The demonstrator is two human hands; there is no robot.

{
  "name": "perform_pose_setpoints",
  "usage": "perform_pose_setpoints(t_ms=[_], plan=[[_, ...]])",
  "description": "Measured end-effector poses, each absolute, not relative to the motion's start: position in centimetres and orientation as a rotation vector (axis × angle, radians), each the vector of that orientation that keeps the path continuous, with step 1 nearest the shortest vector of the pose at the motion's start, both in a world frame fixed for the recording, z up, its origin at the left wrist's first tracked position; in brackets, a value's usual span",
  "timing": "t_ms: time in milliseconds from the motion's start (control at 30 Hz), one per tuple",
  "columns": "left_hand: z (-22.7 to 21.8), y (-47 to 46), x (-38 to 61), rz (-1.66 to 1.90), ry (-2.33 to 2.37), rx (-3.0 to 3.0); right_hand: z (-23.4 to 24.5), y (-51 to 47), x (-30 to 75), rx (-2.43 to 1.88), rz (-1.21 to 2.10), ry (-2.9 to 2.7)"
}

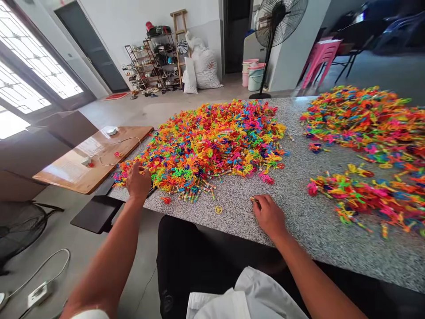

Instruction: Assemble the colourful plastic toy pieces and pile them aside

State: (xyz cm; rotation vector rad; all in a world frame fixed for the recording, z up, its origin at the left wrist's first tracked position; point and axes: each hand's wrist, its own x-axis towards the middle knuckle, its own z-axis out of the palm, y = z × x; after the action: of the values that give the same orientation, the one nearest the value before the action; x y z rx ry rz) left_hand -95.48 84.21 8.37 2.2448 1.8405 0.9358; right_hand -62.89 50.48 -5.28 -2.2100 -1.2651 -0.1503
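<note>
My left hand [138, 182] is at the left edge of a large heap of small bright plastic pieces [212, 146]. Its fingers are curled down into the pieces, and what they grip is hidden. My right hand [270, 215] rests on the speckled stone tabletop [232, 217], thumb and fingers pinched on the end of a short patterned stick [254, 199]. Between the hands lies a yellow ring-shaped piece [218, 209], with several patterned sticks [191, 195] along the heap's near edge. A small red piece [166, 200] lies nearer my left hand.
More colourful pieces spread over the right side, in a far heap [365, 119] and a nearer one [372, 195]. A wooden board [89, 155] with a cable adjoins the table at left. Beyond stand a fan [277, 22], buckets [256, 76], white sacks [204, 66] and a shoe rack [149, 66].
</note>
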Motion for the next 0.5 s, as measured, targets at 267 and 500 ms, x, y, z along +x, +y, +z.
perform_pose_setpoints(t_ms=[267,500], plan=[[5.1,68.3,-82.7,0.687,0.993,2.513,-5.0,49.0,-62.9,-2.201,-0.021,-1.009],[2.9,62.2,-76.6,0.472,0.573,2.688,-6.3,47.2,-61.0,-2.153,0.060,-1.022]])
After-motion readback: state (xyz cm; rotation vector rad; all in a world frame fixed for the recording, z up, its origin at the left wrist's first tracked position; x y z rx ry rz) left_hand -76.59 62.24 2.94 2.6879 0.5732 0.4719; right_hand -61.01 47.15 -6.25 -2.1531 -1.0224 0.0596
